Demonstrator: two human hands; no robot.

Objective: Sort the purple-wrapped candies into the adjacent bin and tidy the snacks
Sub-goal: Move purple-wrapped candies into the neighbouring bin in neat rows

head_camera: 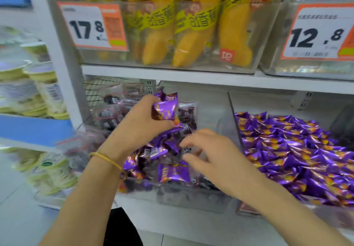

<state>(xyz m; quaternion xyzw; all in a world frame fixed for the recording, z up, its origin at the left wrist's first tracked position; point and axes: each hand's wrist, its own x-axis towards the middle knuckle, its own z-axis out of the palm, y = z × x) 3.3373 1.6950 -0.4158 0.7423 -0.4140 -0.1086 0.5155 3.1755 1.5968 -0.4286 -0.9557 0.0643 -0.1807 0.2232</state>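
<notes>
The left grip [141, 123] is clamped on a bunch of purple-wrapped candies [166, 107], thumb and fingers curled round them, the wrappers sticking up out of the fist above the near bin; a yellow cord [104, 157] sits on that wrist. The right grip [208, 155] hangs just over the same bin with fingers apart and loosely hooked; it appears to hold nothing, though the fingertips are blurred.

Under both hands the clear near bin [191, 197] holds a mix: stray purple candies [173, 172] lie among dark snack packets [186, 114]; just beside it, across a clear wall [234, 123], the adjacent bin is heaped with matching purple candies [297, 150]. So the sorting looks partly done; the left handful has not yet crossed over, and several purple ones remain among the dark packets.

The risks, as I judge them: the left handful is full and the foil looks slick, so a candy could slip out on the way over the wall and fall back into the mix or onto the shelf [172, 224] in front; the right fingers could catch a dark packet along with a purple one, since they lie tangled; and the heap on the right is already high near its front edge, so candies dropped on it carelessly may slide off.

Above, yellow snack packs [193, 34] stand behind a price tag [92, 26]; pale cups [44, 84] sit to the left.
</notes>
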